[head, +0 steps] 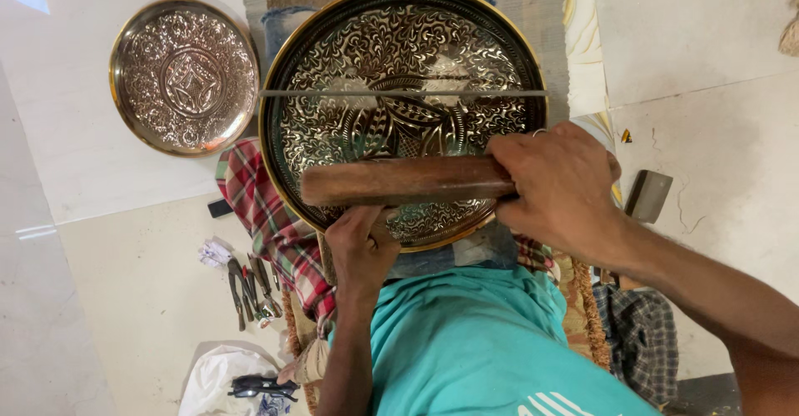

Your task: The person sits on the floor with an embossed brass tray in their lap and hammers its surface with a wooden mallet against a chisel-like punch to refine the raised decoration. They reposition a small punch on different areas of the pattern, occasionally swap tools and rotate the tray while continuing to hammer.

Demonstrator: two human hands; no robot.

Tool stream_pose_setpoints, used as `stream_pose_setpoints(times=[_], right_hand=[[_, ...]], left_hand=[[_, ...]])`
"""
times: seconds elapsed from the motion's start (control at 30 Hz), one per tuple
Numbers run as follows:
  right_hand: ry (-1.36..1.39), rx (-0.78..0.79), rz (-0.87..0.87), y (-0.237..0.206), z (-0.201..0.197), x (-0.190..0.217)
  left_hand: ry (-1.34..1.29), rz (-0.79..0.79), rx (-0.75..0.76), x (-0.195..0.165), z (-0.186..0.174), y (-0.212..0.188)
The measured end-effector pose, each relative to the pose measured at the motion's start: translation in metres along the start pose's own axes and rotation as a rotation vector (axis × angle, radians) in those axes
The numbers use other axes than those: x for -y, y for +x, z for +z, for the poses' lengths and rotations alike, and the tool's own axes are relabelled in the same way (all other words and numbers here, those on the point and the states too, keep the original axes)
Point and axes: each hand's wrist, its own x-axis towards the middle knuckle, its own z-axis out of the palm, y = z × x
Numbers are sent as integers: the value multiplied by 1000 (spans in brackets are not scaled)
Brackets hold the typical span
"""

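A large round metal tray (279, 66) with dense engraved patterns and a golden rim lies in front of me, partly on my lap. My right hand (559, 187) is closed around one end of a thick brown wooden bar (399, 181), which lies level across the tray's near half. My left hand (362, 250) rests at the tray's near rim just under the bar, fingers pinched together. The bar hides whatever they pinch. A thin straight metal strip (399, 93) spans the tray further away.
A smaller engraved round tray (185, 75) lies on the pale floor at the left. A red plaid cloth (266, 216) sits under the big tray. Pliers and small tools (250, 287) lie lower left, dark glasses (258, 385) on a white bag, a grey block (647, 195) right.
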Motion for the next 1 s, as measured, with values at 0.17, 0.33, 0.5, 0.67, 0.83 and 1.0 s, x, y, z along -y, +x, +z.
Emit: stream_pose_setpoints(times=[0.17, 0.33, 0.5, 0.67, 0.83, 1.0], right_hand=[[682, 141, 519, -1, -7, 9], [-157, -76, -3, -15, 0, 6], [640, -53, 223, -30, 35, 7], [910, -1, 395, -56, 67, 18], [916, -159, 233, -79, 75, 22], [569, -85, 376, -77, 60, 15]], left_hand=[[-136, 13, -56, -2, 1, -1], [-72, 5, -147, -5, 0, 1], [-440, -22, -26, -12, -12, 18], [-253, 31, 238, -10, -17, 36], [-193, -17, 235, -7, -11, 24], [-103, 50, 253, 3, -9, 18]])
